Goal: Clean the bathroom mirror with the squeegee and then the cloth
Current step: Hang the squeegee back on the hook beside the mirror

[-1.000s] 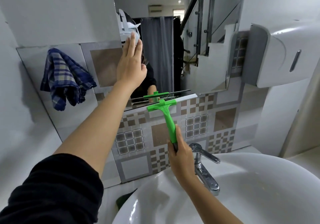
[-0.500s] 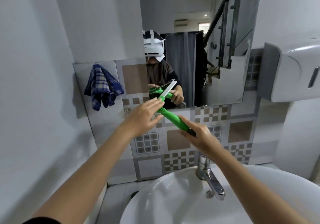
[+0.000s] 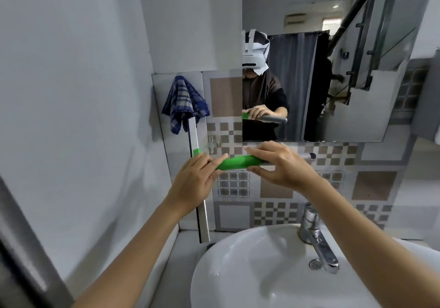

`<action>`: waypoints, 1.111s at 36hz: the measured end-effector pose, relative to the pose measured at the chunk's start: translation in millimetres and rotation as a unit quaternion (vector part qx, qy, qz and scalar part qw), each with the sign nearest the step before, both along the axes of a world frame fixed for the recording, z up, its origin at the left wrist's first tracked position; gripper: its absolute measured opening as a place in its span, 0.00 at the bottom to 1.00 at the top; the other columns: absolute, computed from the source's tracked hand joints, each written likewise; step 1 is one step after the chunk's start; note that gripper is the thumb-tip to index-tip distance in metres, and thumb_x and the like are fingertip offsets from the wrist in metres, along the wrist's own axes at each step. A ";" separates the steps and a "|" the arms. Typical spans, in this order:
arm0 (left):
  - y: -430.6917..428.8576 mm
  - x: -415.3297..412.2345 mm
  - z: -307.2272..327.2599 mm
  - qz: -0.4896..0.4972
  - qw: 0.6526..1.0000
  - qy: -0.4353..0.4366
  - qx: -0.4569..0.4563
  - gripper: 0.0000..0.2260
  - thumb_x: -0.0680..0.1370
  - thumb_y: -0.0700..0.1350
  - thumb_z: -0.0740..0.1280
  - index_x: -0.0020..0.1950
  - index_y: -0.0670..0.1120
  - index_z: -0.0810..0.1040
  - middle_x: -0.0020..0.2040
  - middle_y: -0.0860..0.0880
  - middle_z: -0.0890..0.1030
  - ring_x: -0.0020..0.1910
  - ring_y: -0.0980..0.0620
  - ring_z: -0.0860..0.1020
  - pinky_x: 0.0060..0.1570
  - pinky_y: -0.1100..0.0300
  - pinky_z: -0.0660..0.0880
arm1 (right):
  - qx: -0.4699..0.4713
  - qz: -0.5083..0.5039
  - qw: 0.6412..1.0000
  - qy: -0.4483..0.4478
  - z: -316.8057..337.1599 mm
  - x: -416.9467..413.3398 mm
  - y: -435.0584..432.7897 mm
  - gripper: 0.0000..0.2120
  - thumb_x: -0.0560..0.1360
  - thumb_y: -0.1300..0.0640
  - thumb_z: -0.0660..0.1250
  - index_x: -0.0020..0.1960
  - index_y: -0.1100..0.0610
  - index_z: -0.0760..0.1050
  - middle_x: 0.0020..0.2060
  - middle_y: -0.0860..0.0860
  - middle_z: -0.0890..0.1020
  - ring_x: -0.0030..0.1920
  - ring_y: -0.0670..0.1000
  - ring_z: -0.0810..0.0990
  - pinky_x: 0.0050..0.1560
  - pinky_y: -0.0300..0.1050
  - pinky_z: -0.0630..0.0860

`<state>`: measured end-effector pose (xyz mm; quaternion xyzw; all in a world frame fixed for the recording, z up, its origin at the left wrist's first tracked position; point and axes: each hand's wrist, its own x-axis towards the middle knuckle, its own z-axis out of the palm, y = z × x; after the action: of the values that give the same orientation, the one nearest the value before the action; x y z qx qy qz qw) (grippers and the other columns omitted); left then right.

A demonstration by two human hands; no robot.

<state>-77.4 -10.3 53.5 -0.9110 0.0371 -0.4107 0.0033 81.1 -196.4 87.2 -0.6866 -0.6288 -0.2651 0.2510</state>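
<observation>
Both hands hold the green squeegee [image 3: 238, 161] level in front of the tiled wall, below the mirror [image 3: 345, 81]. My left hand [image 3: 197, 176] grips the handle near its head, and my right hand [image 3: 278, 164] pinches the handle's other end. The squeegee's long blade stands upright at the left, partly behind my left hand. A blue checked cloth [image 3: 183, 103] hangs on the wall left of the mirror, just above the blade's top.
A white sink [image 3: 238, 272] with a chrome tap [image 3: 316, 238] sits below my hands. A plain white wall closes in at the left. A small metal hook [image 3: 212, 143] is fixed to the tiles under the cloth.
My left hand left the mirror and came down onto the squeegee. The squeegee came off the mirror's lower edge and turned level, its blade now upright at the left.
</observation>
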 end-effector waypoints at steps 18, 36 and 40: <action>-21.3 -0.2 -67.6 0.105 0.963 -0.149 -0.198 0.18 0.81 0.46 0.55 0.70 0.45 0.64 0.46 0.45 0.76 0.48 0.50 0.71 0.54 0.44 0.74 | 0.318 0.009 0.815 0.485 -39.0 -72.7 79.3 0.34 0.74 0.54 0.68 0.74 0.57 0.56 0.56 0.59 0.80 0.56 0.49 0.79 0.59 0.41 0.75; 23.8 19.3 -119.5 0.032 0.932 0.018 -0.360 0.25 0.81 0.51 0.56 0.74 0.59 0.47 0.65 0.48 0.71 0.55 0.61 0.70 0.51 0.68 0.69 | 0.177 0.120 0.786 0.581 -60.0 -33.1 137.2 0.36 0.68 0.70 0.71 0.71 0.54 0.63 0.47 0.51 0.81 0.51 0.50 0.82 0.56 0.49 0.79; 34.5 19.9 -129.0 0.041 0.927 0.046 -0.369 0.26 0.81 0.53 0.56 0.73 0.63 0.44 0.63 0.54 0.70 0.51 0.70 0.69 0.49 0.74 0.69 | 0.155 0.133 0.786 0.583 -75.5 -26.4 146.7 0.36 0.69 0.70 0.70 0.71 0.51 0.62 0.48 0.51 0.81 0.50 0.47 0.82 0.57 0.47 0.78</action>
<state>-57.5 24.2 -75.4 -0.8663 -0.1549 -0.3526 -0.3182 54.7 -49.7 11.8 -0.5720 -0.3978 0.1275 0.7059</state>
